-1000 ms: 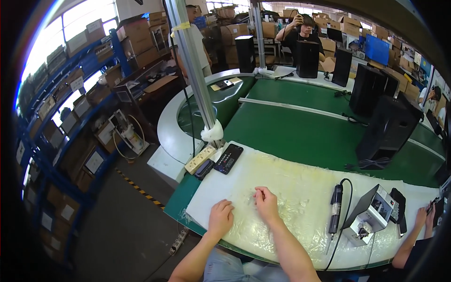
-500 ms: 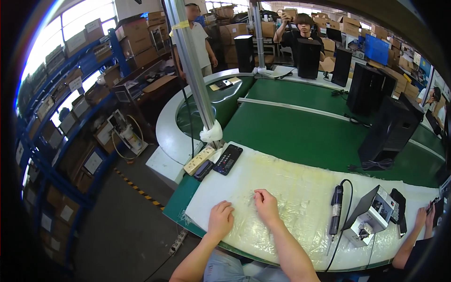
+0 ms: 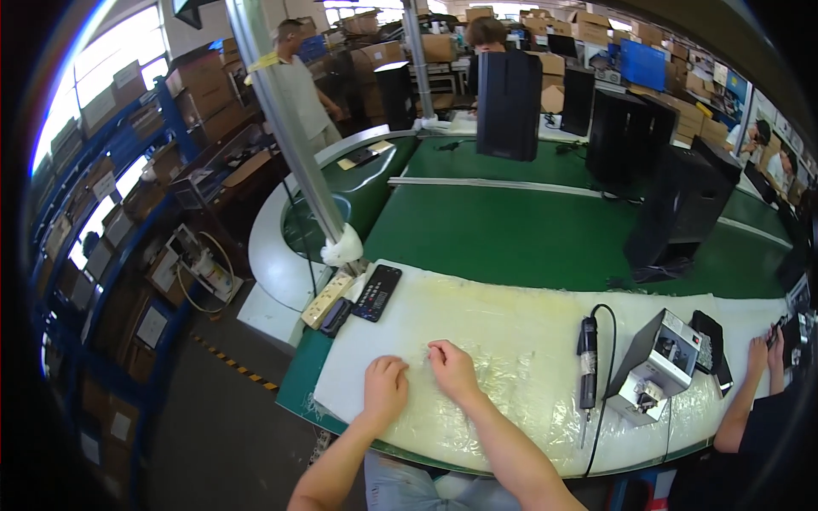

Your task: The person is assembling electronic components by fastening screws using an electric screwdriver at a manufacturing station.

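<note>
My left hand (image 3: 386, 390) rests on a plastic-covered white work mat (image 3: 511, 319), its fingers curled in and nothing showing in them. Just to its right, my right hand (image 3: 452, 371) is also loosely closed, thumb against the bent forefinger, with nothing visible between them. The two hands are a short way apart. Beyond them at the mat's far left corner lies a black phone-like device (image 3: 377, 293), next to a small dark case (image 3: 337, 317) and a cream power strip (image 3: 326, 300). An electric screwdriver (image 3: 588, 364) with a cord lies to the right.
A metal box-shaped machine (image 3: 660, 362) and a black tray of small parts (image 3: 709, 341) stand at right, near a co-worker's hands (image 3: 763, 353). Tall black speakers (image 3: 679, 213) line the green conveyor (image 3: 503, 226). A metal post (image 3: 294, 136) rises at left.
The view has shifted, so the scene slides left. A tall black speaker at the back now stands nearer, hiding much of the person behind it. My hands keep nearly the same pose.
</note>
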Motion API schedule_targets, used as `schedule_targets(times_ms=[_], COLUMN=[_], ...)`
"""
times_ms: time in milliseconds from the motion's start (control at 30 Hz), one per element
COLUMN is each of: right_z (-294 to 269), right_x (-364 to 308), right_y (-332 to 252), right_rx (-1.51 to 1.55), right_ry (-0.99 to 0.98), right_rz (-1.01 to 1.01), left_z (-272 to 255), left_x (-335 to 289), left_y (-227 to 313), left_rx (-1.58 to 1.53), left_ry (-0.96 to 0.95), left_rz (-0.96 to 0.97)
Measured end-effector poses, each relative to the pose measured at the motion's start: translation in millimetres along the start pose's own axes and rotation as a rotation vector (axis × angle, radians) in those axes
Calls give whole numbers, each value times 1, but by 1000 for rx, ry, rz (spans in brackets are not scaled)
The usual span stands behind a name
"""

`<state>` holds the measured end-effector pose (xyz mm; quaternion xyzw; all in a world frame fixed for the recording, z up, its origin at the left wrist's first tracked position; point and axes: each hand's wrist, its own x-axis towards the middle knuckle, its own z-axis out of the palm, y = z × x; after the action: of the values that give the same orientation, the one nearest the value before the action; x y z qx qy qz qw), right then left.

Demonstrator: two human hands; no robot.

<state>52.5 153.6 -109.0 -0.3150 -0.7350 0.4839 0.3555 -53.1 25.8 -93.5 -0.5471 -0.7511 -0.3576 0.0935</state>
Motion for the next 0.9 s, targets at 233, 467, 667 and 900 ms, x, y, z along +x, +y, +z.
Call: schedule_targets(times_ms=[233,467,667,900], right_z=[-6,-5,-6,3], right_x=[0,1,4,4], right_y=[3,-1,-1,4], right_rx=[13,5,59,62], right_ry=[-35,-30,-31,-7], right_rz=[43,27,54,27], left_z=[59,106,131,151], left_x=[182,389,492,538], left_y=[40,94,145,149], left_rx=[-117,0,159,317], left_ry=[-59,251,479,303], left_rz=[328,397,522,322])
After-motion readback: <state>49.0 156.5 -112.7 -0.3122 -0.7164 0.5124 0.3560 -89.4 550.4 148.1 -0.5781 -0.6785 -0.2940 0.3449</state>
